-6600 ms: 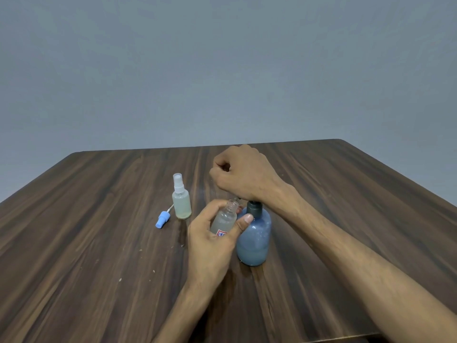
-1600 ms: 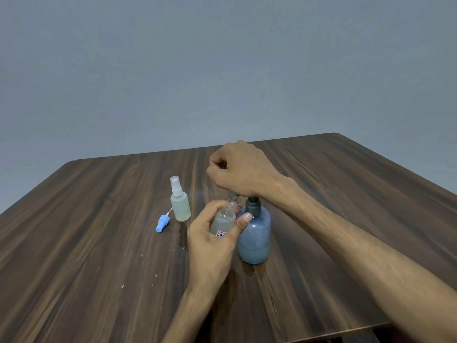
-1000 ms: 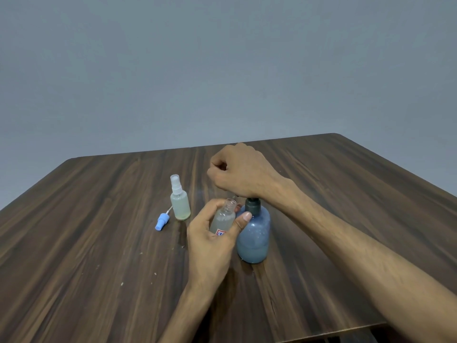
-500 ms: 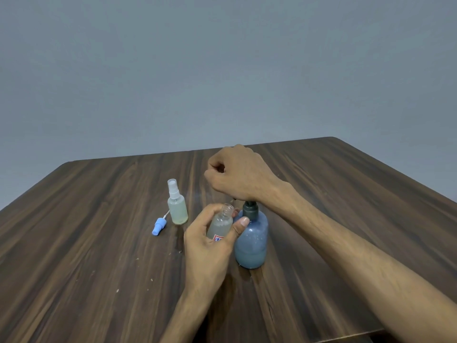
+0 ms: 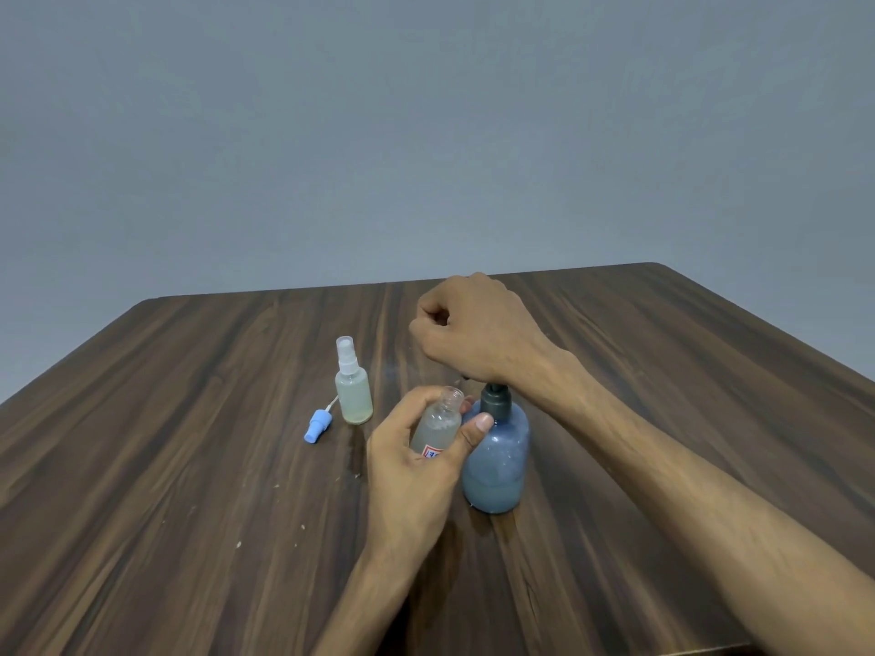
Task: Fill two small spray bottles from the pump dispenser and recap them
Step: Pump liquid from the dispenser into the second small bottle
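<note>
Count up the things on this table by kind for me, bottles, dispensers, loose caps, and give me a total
Small spray bottles: 2, the capped bottle standing on the table, and the open bottle held in the left hand.
Pump dispensers: 1, the blue dispenser under the right hand.
Loose spray caps: 1, the blue cap.
Total: 4

spray bottles: 2 – one capped (image 5: 353, 391), one open (image 5: 438, 426) | pump dispensers: 1 (image 5: 497, 459) | loose blue spray caps: 1 (image 5: 317, 424) | hands: 2 – left (image 5: 416, 471), right (image 5: 478, 331) | tables: 1 (image 5: 165, 466)
</note>
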